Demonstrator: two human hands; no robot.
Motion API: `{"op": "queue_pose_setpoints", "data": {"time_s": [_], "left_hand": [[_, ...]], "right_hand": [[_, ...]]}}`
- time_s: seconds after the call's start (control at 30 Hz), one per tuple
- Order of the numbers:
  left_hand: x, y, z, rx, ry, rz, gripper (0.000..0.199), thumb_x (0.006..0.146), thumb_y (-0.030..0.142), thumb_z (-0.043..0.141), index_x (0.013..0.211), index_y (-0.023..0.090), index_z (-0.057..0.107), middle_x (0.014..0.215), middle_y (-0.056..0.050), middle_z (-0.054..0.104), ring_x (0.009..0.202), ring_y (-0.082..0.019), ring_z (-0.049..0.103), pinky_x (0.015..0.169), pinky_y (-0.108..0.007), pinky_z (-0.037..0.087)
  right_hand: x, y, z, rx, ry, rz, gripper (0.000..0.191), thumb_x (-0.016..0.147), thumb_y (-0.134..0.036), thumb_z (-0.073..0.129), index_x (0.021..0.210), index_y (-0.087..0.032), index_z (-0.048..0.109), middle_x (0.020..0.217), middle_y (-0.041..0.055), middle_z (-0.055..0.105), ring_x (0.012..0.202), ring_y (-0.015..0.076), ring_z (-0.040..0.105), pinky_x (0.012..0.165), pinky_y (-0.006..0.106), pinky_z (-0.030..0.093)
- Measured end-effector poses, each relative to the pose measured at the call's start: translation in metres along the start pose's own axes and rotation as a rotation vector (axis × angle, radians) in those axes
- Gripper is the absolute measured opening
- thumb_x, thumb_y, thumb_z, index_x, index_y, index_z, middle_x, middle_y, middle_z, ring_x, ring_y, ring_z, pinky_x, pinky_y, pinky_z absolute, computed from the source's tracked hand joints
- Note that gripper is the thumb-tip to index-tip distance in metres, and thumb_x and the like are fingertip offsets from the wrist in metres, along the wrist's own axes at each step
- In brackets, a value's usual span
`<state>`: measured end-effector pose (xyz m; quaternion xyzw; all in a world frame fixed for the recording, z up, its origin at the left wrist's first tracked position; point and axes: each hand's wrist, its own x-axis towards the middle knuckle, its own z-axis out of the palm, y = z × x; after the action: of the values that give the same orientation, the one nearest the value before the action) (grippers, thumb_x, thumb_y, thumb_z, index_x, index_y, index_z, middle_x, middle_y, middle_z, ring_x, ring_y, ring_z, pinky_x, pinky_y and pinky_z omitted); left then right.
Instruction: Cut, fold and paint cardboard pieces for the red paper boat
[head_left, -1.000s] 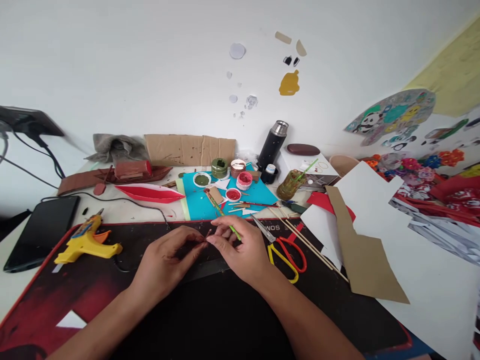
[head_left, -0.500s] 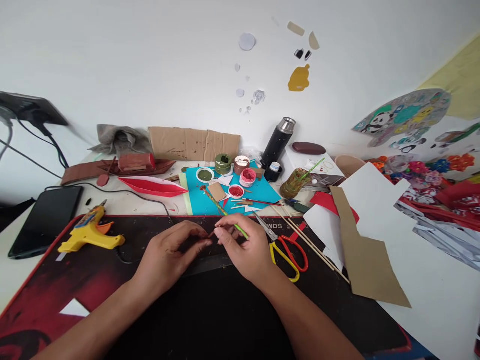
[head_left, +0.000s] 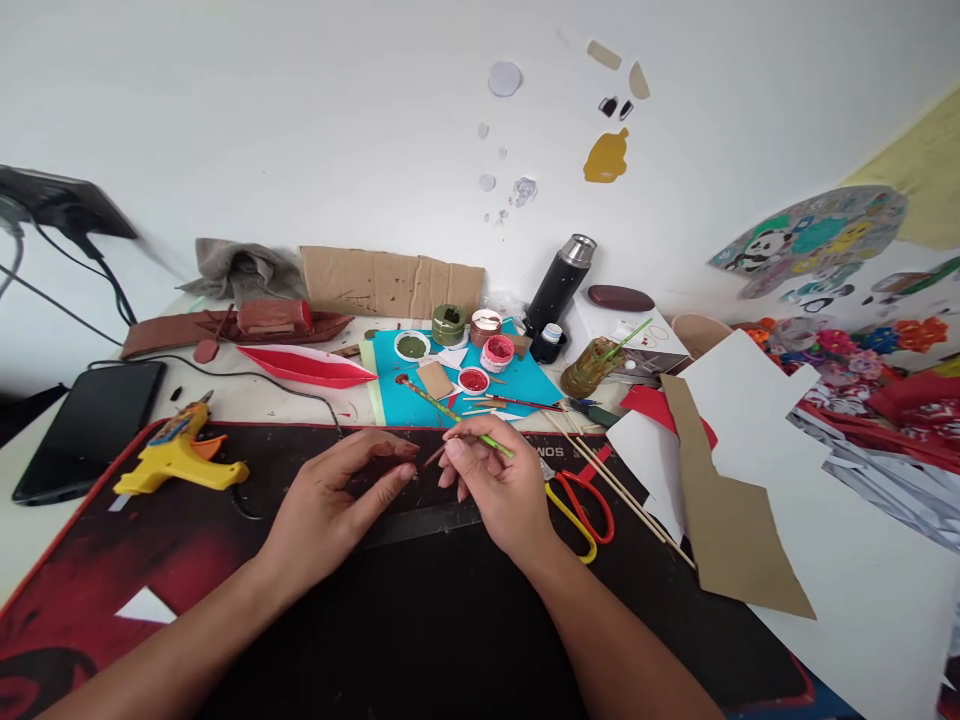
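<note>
Over the dark mat, my right hand holds a green-handled paintbrush, its brown-stained tip pointing up and left. A thin brown stick also sticks out from the pinched fingers of that hand toward the left. My left hand is just left of the stick, thumb and fingers apart, with nothing visible between them. Brown paint marks its fingertips. Beyond the hands lies a blue sheet bearing open paint jars, a green paint lid, a red paint lid and a cardboard piece.
A yellow glue gun and black phone are at left. Behind them sit a brown model boat and red paper boat. Scissors, thin sticks and cut cardboard lie at right; a black flask leans behind.
My left hand has let go of the thin brown stick and its fingers have spread. My right hand has shifted slightly right with the stick and brush. The view has moved a little.
</note>
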<state>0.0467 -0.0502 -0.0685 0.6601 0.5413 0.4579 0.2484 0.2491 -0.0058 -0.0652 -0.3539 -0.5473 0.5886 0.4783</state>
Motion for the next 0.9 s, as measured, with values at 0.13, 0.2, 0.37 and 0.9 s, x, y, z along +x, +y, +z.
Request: {"op": "queue_pose_setpoints", "data": {"time_s": [0.13, 0.2, 0.37, 0.9], "left_hand": [[-0.0002, 0.0024, 0.0003, -0.011, 0.002, 0.069, 0.011, 0.1, 0.036, 0.077, 0.106, 0.028, 0.082, 0.104, -0.001, 0.085, 0.094, -0.02, 0.081, 0.08, -0.027, 0.065], [-0.0004, 0.0026, 0.0002, 0.003, 0.011, 0.097, 0.008, 0.1, 0.033, 0.078, 0.105, 0.028, 0.08, 0.104, -0.001, 0.083, 0.094, -0.019, 0.08, 0.078, -0.025, 0.064], [-0.0004, 0.0047, 0.0008, 0.002, -0.008, 0.155, 0.006, 0.1, 0.029, 0.077, 0.106, 0.026, 0.077, 0.102, -0.002, 0.082, 0.091, -0.019, 0.079, 0.078, -0.026, 0.065], [-0.0018, 0.0028, 0.0028, 0.001, 0.021, 0.12, 0.004, 0.1, 0.025, 0.072, 0.096, 0.026, 0.073, 0.094, 0.0, 0.079, 0.084, -0.017, 0.076, 0.075, -0.025, 0.061]], "right_hand": [[-0.004, -0.0009, 0.003, -0.14, -0.035, -0.107, 0.012, 0.102, -0.034, 0.076, 0.101, -0.022, 0.076, 0.088, 0.0025, 0.078, 0.066, 0.0142, 0.074, 0.057, 0.024, 0.056], [-0.0051, -0.0011, 0.0043, -0.215, -0.039, -0.172, 0.008, 0.101, -0.03, 0.076, 0.1, -0.022, 0.078, 0.09, 0.0033, 0.079, 0.067, 0.0141, 0.073, 0.059, 0.025, 0.057], [-0.0059, -0.0005, 0.0057, -0.339, -0.052, -0.289, 0.005, 0.1, -0.023, 0.075, 0.101, -0.022, 0.08, 0.093, 0.0044, 0.081, 0.074, 0.0156, 0.074, 0.06, 0.024, 0.056], [-0.007, 0.002, 0.0021, -0.323, -0.071, -0.314, 0.011, 0.104, -0.029, 0.075, 0.111, -0.023, 0.081, 0.093, 0.0047, 0.081, 0.074, 0.0162, 0.076, 0.061, 0.026, 0.057]]}}
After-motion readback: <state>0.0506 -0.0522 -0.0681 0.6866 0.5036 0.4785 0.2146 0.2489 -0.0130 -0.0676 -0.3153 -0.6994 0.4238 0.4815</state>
